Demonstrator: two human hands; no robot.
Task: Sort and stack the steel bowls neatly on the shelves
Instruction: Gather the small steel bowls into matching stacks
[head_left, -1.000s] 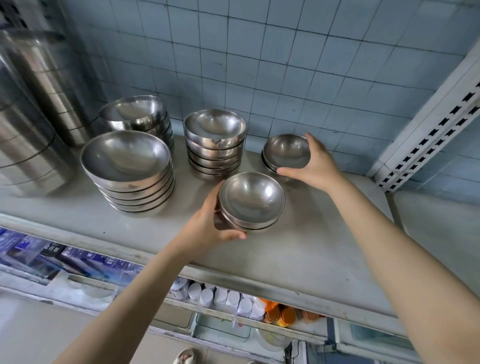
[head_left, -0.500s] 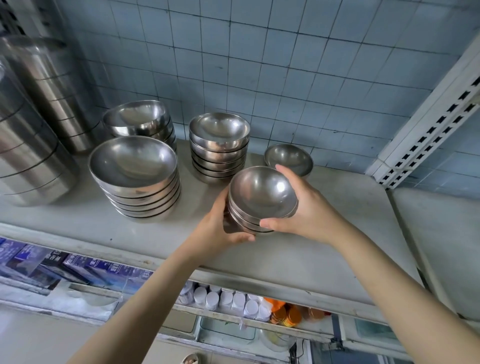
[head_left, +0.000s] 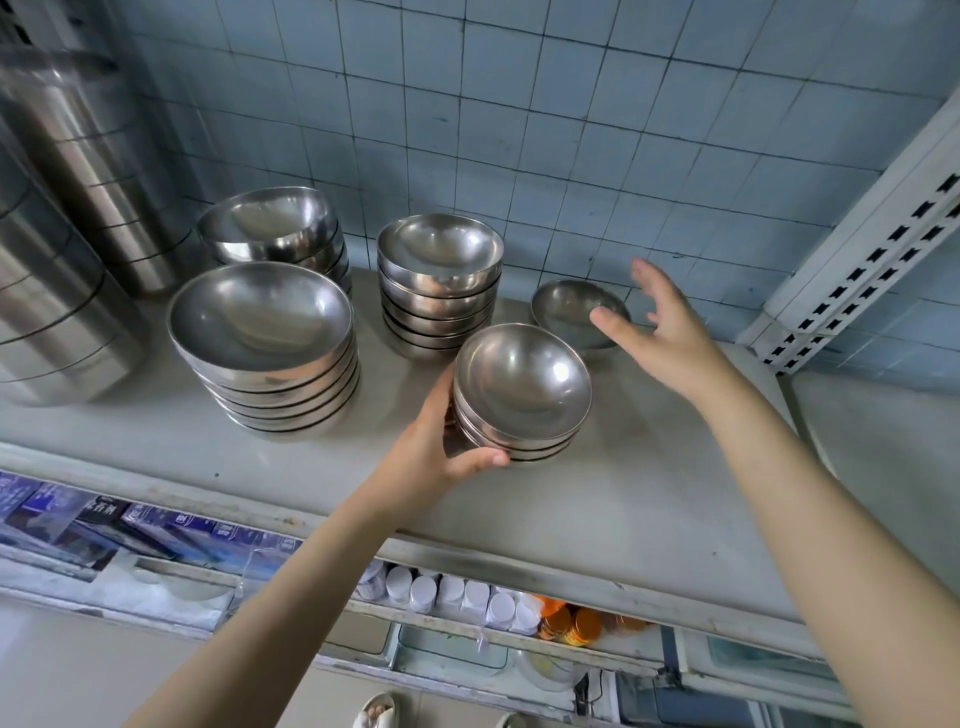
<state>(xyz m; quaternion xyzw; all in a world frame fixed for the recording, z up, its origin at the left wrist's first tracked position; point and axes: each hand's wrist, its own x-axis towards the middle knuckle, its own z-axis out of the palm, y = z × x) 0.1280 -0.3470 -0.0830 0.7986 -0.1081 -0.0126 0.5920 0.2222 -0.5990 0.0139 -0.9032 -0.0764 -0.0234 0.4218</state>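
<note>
A short stack of small steel bowls (head_left: 522, 392) stands on the grey shelf (head_left: 649, 493), near its middle. My left hand (head_left: 434, 452) grips this stack from its left side. My right hand (head_left: 662, 325) hovers open, fingers spread, just right of a single small bowl (head_left: 566, 309) by the tiled wall. Behind the held stack stands a taller stack of medium bowls (head_left: 440, 280). To the left are a stack of large bowls (head_left: 265, 343) and another stack (head_left: 272, 231) behind it.
Tall stacked steel containers (head_left: 62, 208) fill the shelf's far left. A white slotted upright (head_left: 862, 244) bounds the right end. Below the shelf edge lie blue boxes (head_left: 104, 525), white-capped bottles (head_left: 452, 597) and orange-lidded jars (head_left: 571, 626).
My right hand let go of the small-bowl stack and moved back right toward the single bowl, opening its fingers. The left hand stayed on the stack, which now rests on the shelf.
</note>
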